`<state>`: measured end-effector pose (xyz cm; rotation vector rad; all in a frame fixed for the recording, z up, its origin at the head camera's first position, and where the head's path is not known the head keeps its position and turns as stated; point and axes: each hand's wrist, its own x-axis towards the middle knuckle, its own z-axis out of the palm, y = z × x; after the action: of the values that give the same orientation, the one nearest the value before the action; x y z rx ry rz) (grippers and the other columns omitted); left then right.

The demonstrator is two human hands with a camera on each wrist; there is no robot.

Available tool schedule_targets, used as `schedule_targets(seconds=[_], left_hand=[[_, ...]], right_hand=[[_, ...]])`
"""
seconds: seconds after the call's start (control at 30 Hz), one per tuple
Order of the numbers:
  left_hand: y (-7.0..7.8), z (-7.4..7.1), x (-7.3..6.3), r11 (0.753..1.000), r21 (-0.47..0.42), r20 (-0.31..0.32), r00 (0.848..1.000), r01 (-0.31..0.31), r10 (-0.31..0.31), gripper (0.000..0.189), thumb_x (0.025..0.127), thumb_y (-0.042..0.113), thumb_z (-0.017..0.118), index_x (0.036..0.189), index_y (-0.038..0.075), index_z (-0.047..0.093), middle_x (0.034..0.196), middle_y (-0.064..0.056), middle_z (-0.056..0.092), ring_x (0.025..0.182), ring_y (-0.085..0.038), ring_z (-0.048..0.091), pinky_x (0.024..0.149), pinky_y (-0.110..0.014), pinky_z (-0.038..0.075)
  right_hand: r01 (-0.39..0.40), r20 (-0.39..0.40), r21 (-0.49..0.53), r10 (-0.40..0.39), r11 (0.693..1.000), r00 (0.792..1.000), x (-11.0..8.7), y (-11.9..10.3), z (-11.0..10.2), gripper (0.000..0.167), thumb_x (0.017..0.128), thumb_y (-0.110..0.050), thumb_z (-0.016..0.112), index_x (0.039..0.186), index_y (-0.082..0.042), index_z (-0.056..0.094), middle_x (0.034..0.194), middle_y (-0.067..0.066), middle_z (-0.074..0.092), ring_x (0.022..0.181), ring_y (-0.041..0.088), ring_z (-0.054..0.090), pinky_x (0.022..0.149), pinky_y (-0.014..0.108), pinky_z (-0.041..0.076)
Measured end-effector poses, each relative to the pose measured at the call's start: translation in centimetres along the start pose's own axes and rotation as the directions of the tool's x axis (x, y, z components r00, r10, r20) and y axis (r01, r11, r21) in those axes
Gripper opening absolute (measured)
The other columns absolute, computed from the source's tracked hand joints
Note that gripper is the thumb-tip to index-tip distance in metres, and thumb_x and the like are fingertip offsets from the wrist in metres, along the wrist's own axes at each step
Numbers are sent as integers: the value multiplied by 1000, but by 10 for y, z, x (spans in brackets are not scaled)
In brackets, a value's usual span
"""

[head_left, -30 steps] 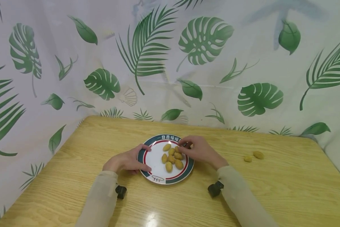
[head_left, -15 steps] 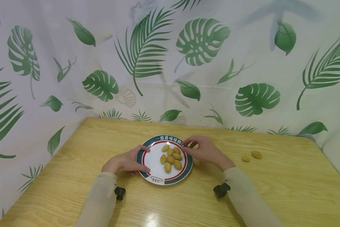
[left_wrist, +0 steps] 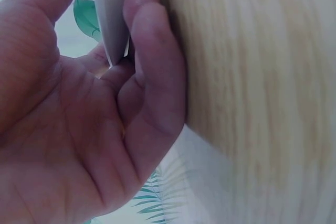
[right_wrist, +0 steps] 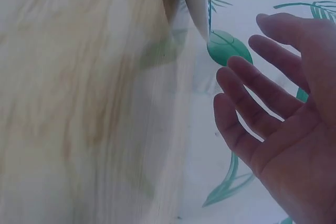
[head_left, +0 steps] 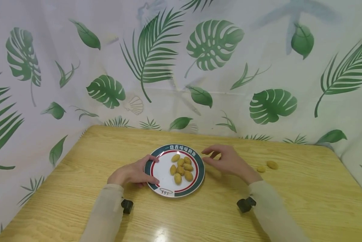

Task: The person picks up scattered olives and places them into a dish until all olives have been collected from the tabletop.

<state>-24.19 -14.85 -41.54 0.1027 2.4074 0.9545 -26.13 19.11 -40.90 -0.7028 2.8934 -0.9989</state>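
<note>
A white plate [head_left: 164,173] with a dark green rim and red ring sits on the table. Several small, oval, yellow-brown pieces [head_left: 180,170] lie clustered on its right half. My left hand [head_left: 134,172] grips the plate's left rim, thumb over the top edge; in the left wrist view, curled fingers [left_wrist: 157,72] reach under the plate's edge. Just right of the plate, my right hand [head_left: 226,160] is held above the table with nothing in it. The right wrist view shows its fingers [right_wrist: 252,114] relaxed and spread, apart from the plate's edge [right_wrist: 195,3].
Two more yellow-brown pieces, one smaller [head_left: 261,169] and one larger [head_left: 272,164], lie on the wooden table [head_left: 181,218] to the right. A white leaf-print curtain [head_left: 156,111] stands behind the table and along its left side.
My right hand has moved right, from over the pieces on the plate to beside the rim, and its fingers have come away from them. My left hand keeps its hold on the plate.
</note>
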Motion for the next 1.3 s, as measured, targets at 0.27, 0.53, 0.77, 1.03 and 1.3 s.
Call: schedule_targets(seconds=[0.27,0.53,0.77,1.03,1.3], left_hand=[[2,0,-2,1000,3,-4,1000,7,-7,79,85,33,84,150,31,39,102,-9,57,72,-19,57,63,-24,47],[1,0,0,1000,5,-3,1000,3,-3,79,85,34,84,150,32,39,100,-9,57,70,-19,56,62,-24,47],[2,-1,-2,1000,16,0,1000,1,-1,80,85,35,84,150,31,39,101,-9,56,71,-20,57,63,-25,47],[2,-1,-2,1000,15,-2,1000,-2,2,80,85,35,84,150,31,38,102,-9,56,72,-19,57,63,-25,46],[2,0,-2,1000,17,-2,1000,-8,8,80,85,35,84,150,30,39,102,-9,56,71,-19,56,63,-25,46]], right_hand=[[16,-49,-17,-16,1000,999,-11,10,-11,28,96,-25,72,120,-10,73,119,8,75,98,19,71,76,29,54],[29,-105,-28,-32,999,994,-24,22,-27,27,95,-24,74,118,-10,75,119,10,75,96,19,71,77,26,56],[11,-131,-24,-14,1000,991,-35,32,-35,28,95,-25,74,118,-9,74,119,10,74,96,21,72,76,24,56],[-16,-158,-24,12,1000,987,-47,41,-44,28,95,-24,74,119,-8,74,122,11,73,95,21,72,73,22,56],[-77,-152,-54,68,996,986,-60,50,-55,33,97,-31,71,123,-10,72,124,10,73,99,22,71,76,23,55]])
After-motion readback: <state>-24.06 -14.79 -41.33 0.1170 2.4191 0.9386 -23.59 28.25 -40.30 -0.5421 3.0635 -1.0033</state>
